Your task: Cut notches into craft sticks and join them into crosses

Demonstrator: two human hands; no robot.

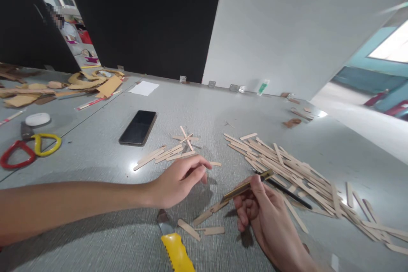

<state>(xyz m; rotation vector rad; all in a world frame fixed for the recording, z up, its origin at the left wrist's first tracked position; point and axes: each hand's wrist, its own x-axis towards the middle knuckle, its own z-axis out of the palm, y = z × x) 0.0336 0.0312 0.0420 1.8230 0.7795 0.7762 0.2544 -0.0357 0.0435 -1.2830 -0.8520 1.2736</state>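
Observation:
My right hand (264,212) is closed around a slim craft knife (244,188), whose blade end points down and left. A notched wooden craft stick (210,213) reaches out from under the blade; whether my fingers touch it I cannot tell. My left hand (183,178) hovers over the table with loosely bent fingers, holding nothing, close to a small stick (216,163). Cut stick pieces (214,230) lie below the knife. At the bottom is a yellow-handled utility knife (177,250). Several sorted sticks (168,153) lie beyond my left hand.
A spread pile of craft sticks (293,170) covers the right side, with a black pen (290,192) along its near edge. A phone (138,128), scissors (47,144), a white case (37,119), paper (144,88) and cardboard scraps (110,86) occupy the left. Upright panels (264,25) border the back.

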